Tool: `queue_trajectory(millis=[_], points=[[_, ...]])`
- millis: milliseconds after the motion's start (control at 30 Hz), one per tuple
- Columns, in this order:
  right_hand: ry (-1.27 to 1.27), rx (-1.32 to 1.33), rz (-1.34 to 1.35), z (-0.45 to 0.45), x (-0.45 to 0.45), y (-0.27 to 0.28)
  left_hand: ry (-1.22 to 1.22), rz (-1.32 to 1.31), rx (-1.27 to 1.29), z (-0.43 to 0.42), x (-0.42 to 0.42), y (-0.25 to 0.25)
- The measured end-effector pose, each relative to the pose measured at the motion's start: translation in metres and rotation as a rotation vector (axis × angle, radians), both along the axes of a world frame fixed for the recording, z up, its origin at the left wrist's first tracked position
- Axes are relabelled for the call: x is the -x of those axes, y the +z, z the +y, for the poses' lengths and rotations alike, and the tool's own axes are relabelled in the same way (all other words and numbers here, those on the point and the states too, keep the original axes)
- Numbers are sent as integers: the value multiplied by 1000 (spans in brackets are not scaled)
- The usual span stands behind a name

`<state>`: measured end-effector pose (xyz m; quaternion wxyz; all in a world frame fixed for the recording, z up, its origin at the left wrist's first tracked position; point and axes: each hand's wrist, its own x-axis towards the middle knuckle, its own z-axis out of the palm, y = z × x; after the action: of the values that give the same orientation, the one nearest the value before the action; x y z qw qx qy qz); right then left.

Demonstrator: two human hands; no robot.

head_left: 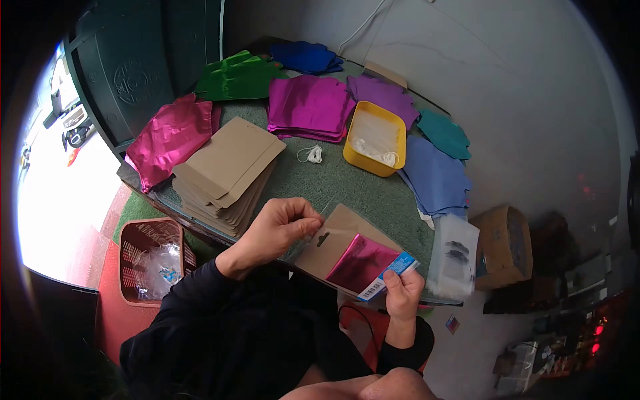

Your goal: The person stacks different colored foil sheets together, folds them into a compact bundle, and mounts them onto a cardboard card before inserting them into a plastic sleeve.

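A clear plastic bag lies tilted between my hands near the table's front edge. Inside it are a brown cardboard sheet with a hang hole and a folded shiny pink foil piece. At its right end is a blue and white barcode label. My left hand is closed, thumb against curled fingers, at the bag's upper left edge. With the thumb on top, my right hand grips the label end; its fingers underneath are hidden.
Brown cardboard sheets are stacked at left. Foil bags surround them: pink, green, magenta, blue. A yellow tray holds white string; a string bundle lies beside it. Clear bags lie right, a basket below left.
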<state>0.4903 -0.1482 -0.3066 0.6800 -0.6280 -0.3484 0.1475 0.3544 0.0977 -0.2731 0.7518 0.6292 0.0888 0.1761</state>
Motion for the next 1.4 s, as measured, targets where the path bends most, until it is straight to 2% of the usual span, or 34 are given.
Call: queue_trajectory(millis=[167, 433, 667, 733, 800, 867, 900, 967, 1100, 1233, 1300, 1400], points=[[5, -7, 6, 2, 0, -2, -4, -8, -87, 1, 2, 1], [33, 3, 49, 0, -3, -6, -108, -34, 135, -2, 0, 8], [70, -101, 169, 0, -9, -12, -142, -66, 189, 1, -5, 3], [77, -142, 199, 4, -9, -10, -37, -143, 335, 1, -10, -2], [-16, -227, 279, 14, -6, -2, -25, -204, 298, 0, -12, -5], [-13, -250, 301, 17, -7, -4, 97, -350, 524, -10, -14, -8], [-48, -278, 298, 23, -6, -4, 52, -367, 510, -11, -15, -17], [-74, -315, 321, 34, -1, 1, 23, -329, 505, -27, -17, -17], [-90, -271, 290, 45, 8, -7, -101, -221, 725, -53, -24, -20], [-64, -123, 164, 44, 15, -3, -29, -246, 839, -59, -28, -16], [6, -141, 300, 38, 18, 7, -103, -249, 874, -56, -27, -16], [21, -146, 284, 31, 19, 7, -86, -251, 864, -57, -28, -21]])
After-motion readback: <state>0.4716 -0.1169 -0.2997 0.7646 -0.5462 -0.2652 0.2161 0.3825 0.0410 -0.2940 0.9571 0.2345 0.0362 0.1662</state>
